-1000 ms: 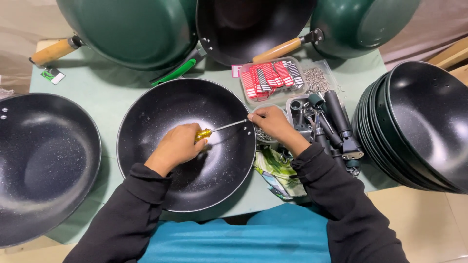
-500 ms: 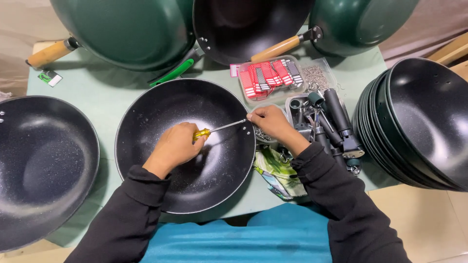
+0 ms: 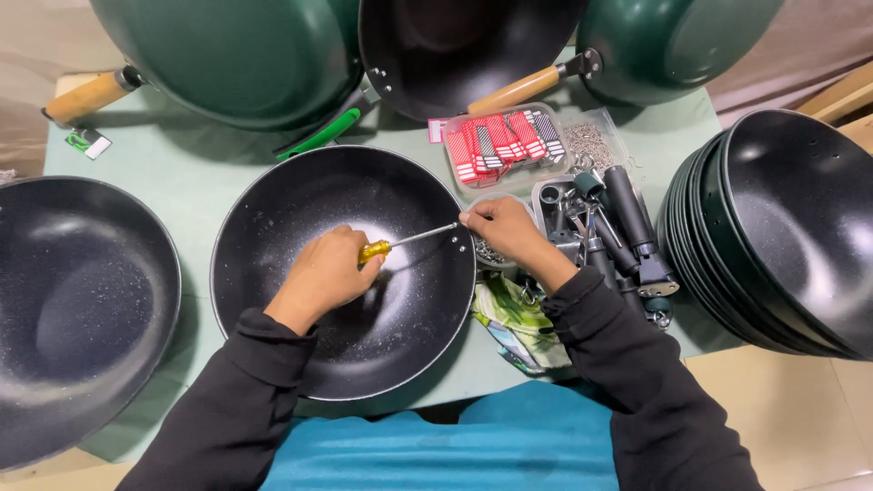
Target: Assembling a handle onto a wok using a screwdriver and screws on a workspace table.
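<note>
A black speckled wok [image 3: 364,336] lies in front of me on the green table. Inside it, my left hand [image 3: 327,271] grips a yellow-handled screwdriver [image 3: 405,242] whose shaft points right to the wok's right rim. There my right hand [image 3: 500,227] pinches the rim at the screwdriver's tip; what its fingers hold is hidden.
Another black wok [image 3: 73,309] lies at the left. A stack of black woks [image 3: 782,236] stands at the right. Green woks with wooden handles [image 3: 245,55] sit at the back. A tray of red tags [image 3: 500,145], black handles [image 3: 627,227] and a green cloth [image 3: 518,318] lie beside my right hand.
Both hands stay at the same spots on the wok; the screwdriver keeps its position. Only the view has shifted slightly.
</note>
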